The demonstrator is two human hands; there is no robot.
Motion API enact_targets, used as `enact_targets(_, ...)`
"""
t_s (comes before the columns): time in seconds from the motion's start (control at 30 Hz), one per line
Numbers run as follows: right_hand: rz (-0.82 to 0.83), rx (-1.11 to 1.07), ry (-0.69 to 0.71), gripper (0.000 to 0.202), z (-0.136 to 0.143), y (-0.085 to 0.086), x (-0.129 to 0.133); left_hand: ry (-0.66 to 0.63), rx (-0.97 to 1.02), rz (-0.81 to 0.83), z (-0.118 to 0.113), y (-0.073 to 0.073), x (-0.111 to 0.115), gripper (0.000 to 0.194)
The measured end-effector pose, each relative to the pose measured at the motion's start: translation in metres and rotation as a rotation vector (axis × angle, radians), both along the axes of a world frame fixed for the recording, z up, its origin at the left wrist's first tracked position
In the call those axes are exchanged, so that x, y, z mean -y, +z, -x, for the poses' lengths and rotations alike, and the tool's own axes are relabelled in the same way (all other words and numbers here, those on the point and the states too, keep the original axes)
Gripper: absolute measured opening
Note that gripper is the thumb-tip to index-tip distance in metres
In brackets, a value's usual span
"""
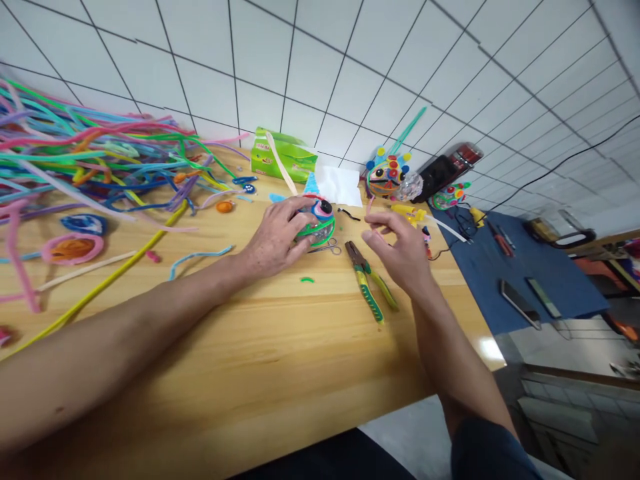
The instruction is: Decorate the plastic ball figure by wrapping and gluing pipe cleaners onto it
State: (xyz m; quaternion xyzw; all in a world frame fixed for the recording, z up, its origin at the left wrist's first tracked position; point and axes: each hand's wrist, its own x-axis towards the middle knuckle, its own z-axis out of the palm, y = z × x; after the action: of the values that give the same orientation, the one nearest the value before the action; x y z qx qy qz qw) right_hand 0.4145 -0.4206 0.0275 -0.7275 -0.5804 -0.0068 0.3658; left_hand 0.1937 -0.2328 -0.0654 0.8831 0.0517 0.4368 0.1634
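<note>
My left hand point(280, 233) is closed over a craft figure point(324, 229) made of clear plastic trimmed with coloured pipe cleaners, with a black-and-pink eye on top and blue pointed pieces behind it. Fingers cover much of it. To the right, my right hand point(397, 243) pinches a short pink pipe cleaner point(370, 205), apart from the figure. Scissors point(334, 247) lie partly under the figure. Between the hands and nearer me rest green-and-yellow pliers point(367, 280), slightly spread. A green snippet point(307, 280) and a dark piece point(349, 214) lie close by.
A pile of pipe cleaners point(100, 157) spreads over the left side. Along the tiled wall stand a green tissue pack point(285, 157) and a decorated figure point(387, 175). A yellow glue gun point(411, 213) lies behind my right hand; phones point(520, 303) sit on the blue surface point(480, 280).
</note>
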Motion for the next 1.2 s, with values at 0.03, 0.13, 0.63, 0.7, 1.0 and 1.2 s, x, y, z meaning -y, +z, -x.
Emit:
enact_targets(0.03,-0.026,-0.044,0.032,0.027,0.009,-0.001,-0.013,0.002,-0.004,0.0,0.0,0.0,0.0,0.026)
enact_targets(0.13,-0.053,-0.17,0.078,0.038,0.023,-0.012,-0.047,-0.007,-0.006,0.018,-0.001,0.0,0.001,0.03)
enact_targets(0.63,0.004,-0.262,0.078,0.049,0.023,-0.042,-0.069,-0.013,-0.078,0.083,-0.001,0.001,0.003,0.025)
enact_targets(0.7,-0.006,-0.263,0.07,0.05,0.024,-0.043,-0.069,-0.022,-0.063,0.077,-0.001,0.001,0.003,0.025)
enact_targets(1.0,0.032,-0.478,0.173,0.05,0.015,-0.041,-0.07,-0.006,-0.053,0.075,-0.001,0.004,0.003,0.025)
enact_targets(1.2,0.028,-0.456,0.154,0.054,0.015,-0.043,-0.071,-0.017,-0.06,0.076,-0.001,0.003,0.003,0.025)
